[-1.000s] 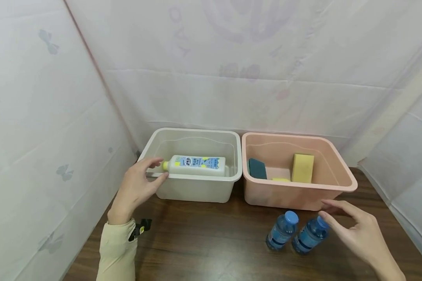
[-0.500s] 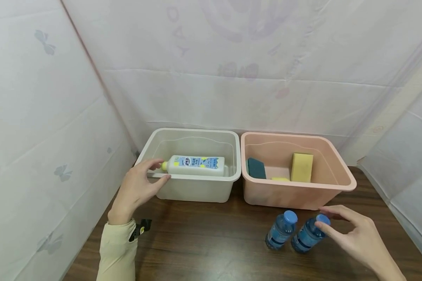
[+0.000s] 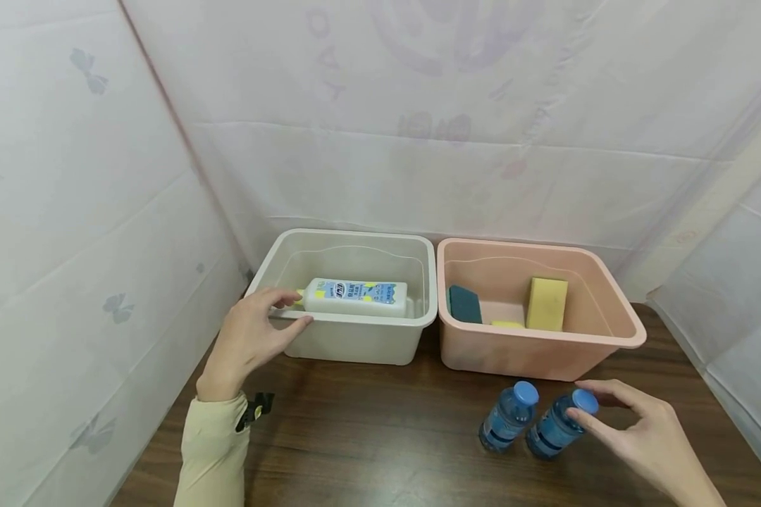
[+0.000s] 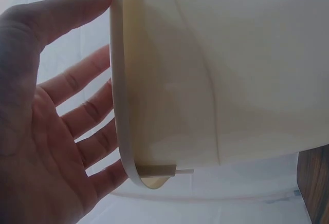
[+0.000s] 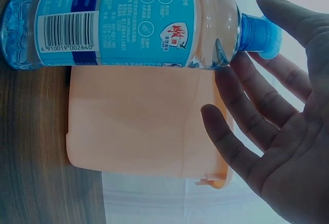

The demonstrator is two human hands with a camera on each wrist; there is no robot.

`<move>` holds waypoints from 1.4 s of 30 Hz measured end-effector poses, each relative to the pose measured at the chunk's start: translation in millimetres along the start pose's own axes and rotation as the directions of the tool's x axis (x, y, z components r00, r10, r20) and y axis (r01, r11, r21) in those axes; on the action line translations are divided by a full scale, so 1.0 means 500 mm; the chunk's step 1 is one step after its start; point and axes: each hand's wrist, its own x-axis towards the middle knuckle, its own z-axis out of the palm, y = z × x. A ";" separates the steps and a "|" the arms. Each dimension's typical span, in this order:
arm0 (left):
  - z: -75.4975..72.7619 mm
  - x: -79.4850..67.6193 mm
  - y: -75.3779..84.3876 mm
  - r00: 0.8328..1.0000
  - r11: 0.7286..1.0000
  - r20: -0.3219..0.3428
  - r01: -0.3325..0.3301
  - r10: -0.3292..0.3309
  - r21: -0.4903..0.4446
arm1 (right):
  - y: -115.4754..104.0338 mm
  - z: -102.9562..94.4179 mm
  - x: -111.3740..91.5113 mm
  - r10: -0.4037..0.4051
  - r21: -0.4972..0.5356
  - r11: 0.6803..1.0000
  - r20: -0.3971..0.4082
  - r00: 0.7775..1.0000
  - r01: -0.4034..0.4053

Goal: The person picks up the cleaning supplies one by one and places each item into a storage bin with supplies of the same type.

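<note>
The left hand (image 3: 244, 339) is curving half-open over the white bin (image 3: 349, 339), holding nothing; a white bottle (image 3: 355, 298) is lying inside. By the pink bin (image 3: 520, 353), two blue bottles (image 3: 504, 426) are standing, the right hand (image 3: 643, 431) curving open, ungripping, around the nearer cap (image 3: 585, 401).

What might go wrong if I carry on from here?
The right grip is spread around the blue cap of the right bottle; closing unevenly might tip it. The left bottle stands close beside and could be knocked. The left grip is by the pale bin's rim and may snag there.
</note>
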 end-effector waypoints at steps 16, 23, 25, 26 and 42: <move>0.002 0.001 0.006 0.999 1.000 0.027 0.021 -0.021 0.013 | -0.001 0.003 -0.001 0.017 -0.027 1.000 0.033 0.999 -0.016; 0.002 0.002 0.007 0.999 1.000 0.029 0.025 -0.025 0.007 | -0.010 0.002 -0.002 0.013 -0.026 1.000 0.031 0.999 -0.012; 0.003 0.003 0.006 0.999 1.000 0.023 0.024 -0.024 0.006 | -0.012 0.002 -0.002 0.010 -0.028 1.000 0.027 1.000 -0.009; 0.003 0.003 0.006 1.000 1.000 0.022 0.022 -0.022 0.006 | -0.014 0.002 -0.001 0.009 -0.028 1.000 0.024 1.000 -0.009; 0.001 0.002 0.004 0.998 0.999 0.042 0.052 -0.052 -0.003 | -0.012 0.007 -0.003 -0.001 -0.016 1.000 0.002 1.000 0.001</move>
